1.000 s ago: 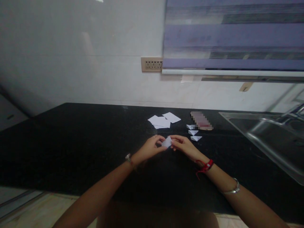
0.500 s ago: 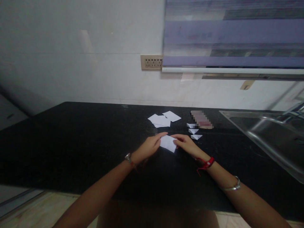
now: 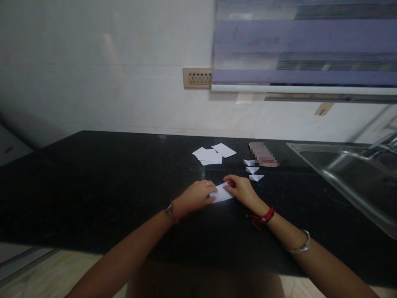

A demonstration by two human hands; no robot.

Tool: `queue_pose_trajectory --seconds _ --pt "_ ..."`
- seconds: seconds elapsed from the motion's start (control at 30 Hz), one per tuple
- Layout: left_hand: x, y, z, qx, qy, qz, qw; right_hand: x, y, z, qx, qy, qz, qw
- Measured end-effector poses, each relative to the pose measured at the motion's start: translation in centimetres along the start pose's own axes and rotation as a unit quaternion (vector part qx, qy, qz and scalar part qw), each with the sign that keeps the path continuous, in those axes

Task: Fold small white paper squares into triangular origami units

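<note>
A small piece of white paper [image 3: 222,193] lies low over the dark counter, between my two hands, and looks narrower than a full square, as if folded over. My left hand [image 3: 196,196] grips its left end, with the fingers on top. My right hand [image 3: 243,191] pinches its right end between thumb and fingers. Just beyond are several loose white paper sheets [image 3: 211,156], partly overlapping. Small folded paper triangles [image 3: 256,178] lie in a short column beyond my right hand.
A pinkish phone-like slab [image 3: 263,155], partly pixelated, lies behind the triangles. The steel sink [image 3: 350,178] with its faucet [image 3: 384,145] takes up the right side. The black counter [image 3: 93,190] meets a tiled wall with a socket panel [image 3: 198,78] and a purple striped blind [image 3: 297,45].
The paper went from a tilted square to a narrower strip, lower against the counter. My left hand turned over, fingers now on top of the paper. Both hands still hold it.
</note>
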State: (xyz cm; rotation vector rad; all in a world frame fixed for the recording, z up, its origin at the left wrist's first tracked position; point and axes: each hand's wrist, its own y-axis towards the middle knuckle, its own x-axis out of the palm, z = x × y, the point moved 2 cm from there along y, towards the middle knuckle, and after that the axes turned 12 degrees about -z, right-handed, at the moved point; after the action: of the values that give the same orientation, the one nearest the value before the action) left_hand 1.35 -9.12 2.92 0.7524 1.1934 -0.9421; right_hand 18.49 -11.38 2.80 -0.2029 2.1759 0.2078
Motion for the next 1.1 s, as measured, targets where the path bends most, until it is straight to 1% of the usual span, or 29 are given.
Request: queue_pose_trajectory --seconds 0.1,0.27,0.37,0.43,0.53,0.67,0.8,0.93,1.1 --pt "0.1 0.1 -0.2 -0.014 0.019 -0.015 1.000 0.0 0.0 -0.1 -0.013 0.007 -0.009 1.000" --pt "0.3 0.1 0.0 -0.034 0.058 -0.022 0.997 0.0 -0.1 -0.2 -0.012 0.027 0.030 0.999" --pt "0.4 0.2 0.2 -0.048 0.073 -0.018 0.996 0.0 -0.1 -0.2 -0.001 0.028 0.029 0.999" --pt "0.5 0.2 0.3 -0.054 0.076 -0.014 0.996 0.0 -0.1 -0.3 -0.023 0.002 0.010 1.000" --pt "0.6 0.2 0.3 -0.059 0.072 -0.011 0.996 0.0 -0.1 -0.6 -0.087 -0.049 -0.027 0.995" --pt "0.5 0.1 0.2 -0.060 0.060 -0.012 0.996 -0.3 -0.2 -1.0 -0.147 -0.101 -0.089 0.980" --pt "0.5 0.2 0.2 -0.060 0.052 -0.016 0.997 -0.7 -0.3 -1.2 -0.190 -0.138 -0.129 0.963" --pt "0.4 0.2 0.1 -0.062 0.049 -0.019 0.997 -0.8 -0.4 -1.2 -0.225 -0.161 -0.153 0.949" --pt "0.6 0.2 0.0 -0.061 0.046 -0.017 0.997 -0.8 -0.5 -1.1 -0.242 -0.173 -0.155 0.942"
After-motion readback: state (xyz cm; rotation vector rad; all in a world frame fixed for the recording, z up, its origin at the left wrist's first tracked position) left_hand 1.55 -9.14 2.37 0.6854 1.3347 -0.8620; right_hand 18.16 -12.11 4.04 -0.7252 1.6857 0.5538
